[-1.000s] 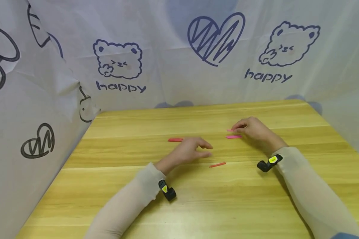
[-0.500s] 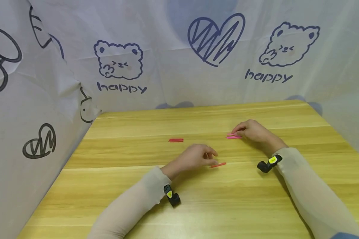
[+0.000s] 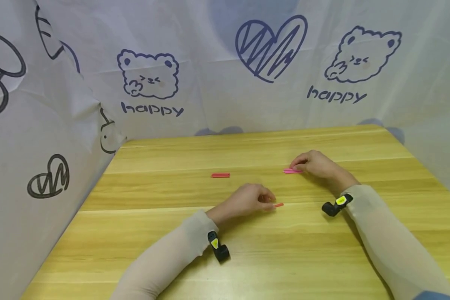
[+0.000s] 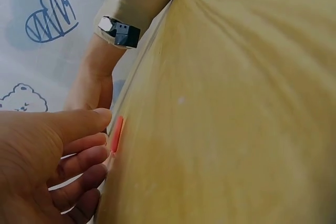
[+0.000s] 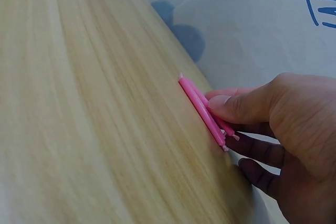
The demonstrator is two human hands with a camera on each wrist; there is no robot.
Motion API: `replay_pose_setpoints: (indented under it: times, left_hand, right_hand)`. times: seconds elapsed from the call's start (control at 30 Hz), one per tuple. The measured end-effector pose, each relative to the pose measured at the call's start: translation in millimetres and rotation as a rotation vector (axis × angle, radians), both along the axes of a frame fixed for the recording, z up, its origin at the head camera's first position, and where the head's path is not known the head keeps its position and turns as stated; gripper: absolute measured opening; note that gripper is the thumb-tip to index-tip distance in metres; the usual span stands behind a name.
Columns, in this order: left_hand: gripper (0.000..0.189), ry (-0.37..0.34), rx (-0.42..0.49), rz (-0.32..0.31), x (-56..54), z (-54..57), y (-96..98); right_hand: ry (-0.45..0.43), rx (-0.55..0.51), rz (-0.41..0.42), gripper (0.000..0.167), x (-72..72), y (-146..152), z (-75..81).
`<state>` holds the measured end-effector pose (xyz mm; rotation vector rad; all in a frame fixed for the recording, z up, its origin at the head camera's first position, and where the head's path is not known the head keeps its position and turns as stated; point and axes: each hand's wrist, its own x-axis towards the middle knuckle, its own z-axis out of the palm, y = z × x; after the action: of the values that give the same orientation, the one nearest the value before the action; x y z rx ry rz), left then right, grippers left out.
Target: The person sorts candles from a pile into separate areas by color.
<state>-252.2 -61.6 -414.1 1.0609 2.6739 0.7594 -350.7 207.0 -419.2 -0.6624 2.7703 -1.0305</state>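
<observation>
My right hand point(image 3: 316, 164) pinches a thin pink stick point(image 5: 227, 127) between thumb and fingers. It lies against a second pink stick point(image 5: 202, 111) on the table; both have pale, frayed-looking tips. My left hand point(image 3: 249, 198) is at an orange-red stick point(image 4: 117, 135) lying nearer the front. Its thumb and fingers are bent, with the fingertips right at the stick, and the hand hides the stick's left end in the head view. Several red sticks point(image 3: 220, 175) lie side by side farther back, left of the pink pair.
The wood-grain table point(image 3: 142, 233) reaches back to a white cloth point(image 3: 210, 71) printed with hearts, bears and lettering, which also hangs along the left and right sides. Small black cameras sit on the left wrist point(image 3: 218, 246) and right wrist point(image 3: 337, 205).
My right hand has brought its pink stick toward me, alongside the other one. My left hand has moved right and forward toward me, from beside the red sticks to the orange-red stick.
</observation>
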Motion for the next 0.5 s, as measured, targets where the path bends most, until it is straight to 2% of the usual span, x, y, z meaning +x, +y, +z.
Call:
replay_pose_setpoints:
  times: [0.23,0.5]
  left_hand:
    - [0.022,-0.002,0.008,-0.024,0.2,-6.4,0.6]
    - [0.013,0.078,0.007,-0.058,1.0,-7.0,-0.5]
  right_hand:
    - [-0.004,-0.020,0.007,0.015,0.8,-0.9,0.1]
    - [0.030,-0.003,0.012,0.013,-1.1,0.3,-3.6]
